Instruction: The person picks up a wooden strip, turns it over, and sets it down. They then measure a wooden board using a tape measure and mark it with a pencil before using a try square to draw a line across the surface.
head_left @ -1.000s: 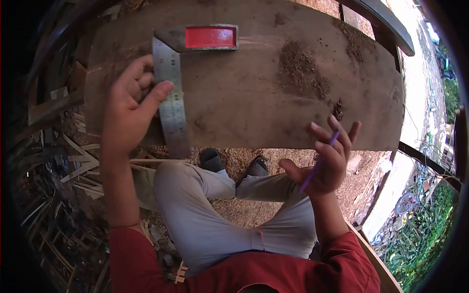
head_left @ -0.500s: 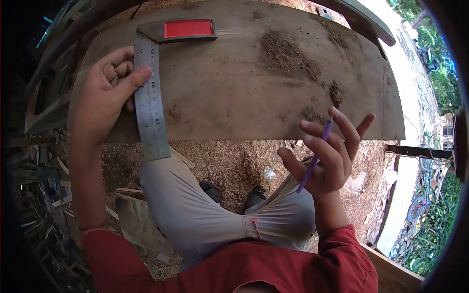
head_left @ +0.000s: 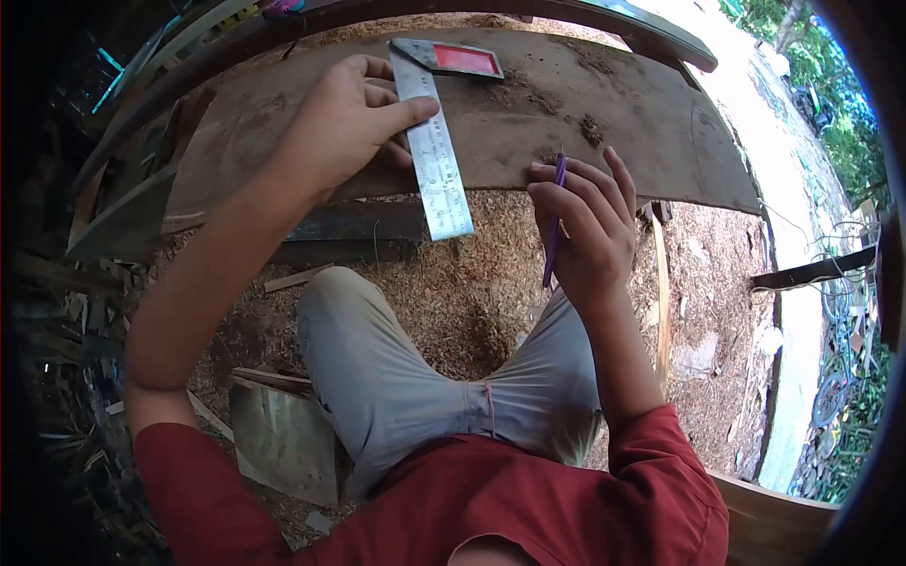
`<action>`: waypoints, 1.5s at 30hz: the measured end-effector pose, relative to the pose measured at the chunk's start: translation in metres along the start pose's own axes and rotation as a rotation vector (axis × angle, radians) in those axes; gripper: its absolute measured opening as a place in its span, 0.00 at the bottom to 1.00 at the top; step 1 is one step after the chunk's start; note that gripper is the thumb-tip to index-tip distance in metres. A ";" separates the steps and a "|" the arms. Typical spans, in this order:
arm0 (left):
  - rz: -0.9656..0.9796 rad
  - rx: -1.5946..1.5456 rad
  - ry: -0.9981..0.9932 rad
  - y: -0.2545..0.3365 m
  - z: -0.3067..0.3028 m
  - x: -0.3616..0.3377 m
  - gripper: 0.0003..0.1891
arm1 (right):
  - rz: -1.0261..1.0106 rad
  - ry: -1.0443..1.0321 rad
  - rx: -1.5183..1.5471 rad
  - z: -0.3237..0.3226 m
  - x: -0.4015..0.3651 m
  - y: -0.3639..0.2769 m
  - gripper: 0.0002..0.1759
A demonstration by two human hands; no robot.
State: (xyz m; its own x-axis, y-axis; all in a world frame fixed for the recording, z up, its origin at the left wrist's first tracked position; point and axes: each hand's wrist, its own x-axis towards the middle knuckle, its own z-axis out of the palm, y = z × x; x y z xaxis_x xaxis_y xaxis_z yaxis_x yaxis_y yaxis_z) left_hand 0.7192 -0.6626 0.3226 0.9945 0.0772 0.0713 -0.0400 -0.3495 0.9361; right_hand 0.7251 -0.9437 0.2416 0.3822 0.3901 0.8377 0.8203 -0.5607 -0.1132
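My left hand [head_left: 363, 123] grips the metal blade of a try square [head_left: 436, 174], thumb on top and fingers curled at its left edge. The square's stock, with a red inset, lies toward the far side of the wooden board [head_left: 283, 123]. Its marked blade points back toward me and reaches past the board's near edge. In my right hand [head_left: 595, 222] a purple pencil [head_left: 555, 222] is pinched between thumb and fingers, its tip pointing away from me. That hand is by the board's near edge, to the right of the blade.
Dark crumbly debris [head_left: 591, 130] lies on the board. Wood shavings [head_left: 453, 302] cover the ground around my legs. A wooden rail [head_left: 651, 38] runs along the far side. A flat panel [head_left: 283, 439] leans near my left leg, and a bicycle [head_left: 830, 401] stands at far right.
My left hand and the try square have moved right and away from me across the board. My right hand has moved left with the pencil, closer to the blade. My view has also shifted.
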 end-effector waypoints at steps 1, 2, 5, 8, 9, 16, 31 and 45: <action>0.009 -0.008 0.010 -0.002 0.003 0.002 0.27 | 0.000 0.004 -0.002 0.001 -0.001 0.000 0.10; 0.013 -0.008 0.010 -0.002 0.003 0.002 0.27 | -0.008 0.015 0.006 0.002 -0.002 0.001 0.11; -0.049 -0.073 0.007 -0.004 0.003 -0.003 0.26 | -0.022 0.028 0.016 0.006 -0.005 0.005 0.12; -0.126 -0.305 0.065 -0.008 -0.003 -0.016 0.21 | 0.002 0.015 0.026 0.001 0.000 -0.001 0.14; -0.141 -0.410 0.110 -0.007 -0.004 -0.026 0.18 | 0.028 -0.012 0.037 -0.003 0.003 -0.004 0.16; 0.115 -0.725 0.304 -0.004 0.033 -0.072 0.08 | 0.081 -0.004 0.356 -0.023 0.020 -0.023 0.23; 0.415 -0.729 0.159 -0.005 0.079 -0.122 0.17 | 0.984 0.477 1.670 -0.021 0.060 -0.038 0.14; -0.020 -0.767 0.152 -0.036 0.072 -0.151 0.12 | 1.012 0.150 1.087 -0.030 0.067 -0.010 0.14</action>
State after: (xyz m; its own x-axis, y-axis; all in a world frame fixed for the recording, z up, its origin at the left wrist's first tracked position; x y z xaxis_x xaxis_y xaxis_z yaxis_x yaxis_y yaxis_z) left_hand 0.5771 -0.7289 0.2528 0.9737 0.2232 0.0460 -0.1330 0.3925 0.9101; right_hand 0.7297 -0.9336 0.3144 0.9776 0.0640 0.2007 0.1743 0.2899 -0.9411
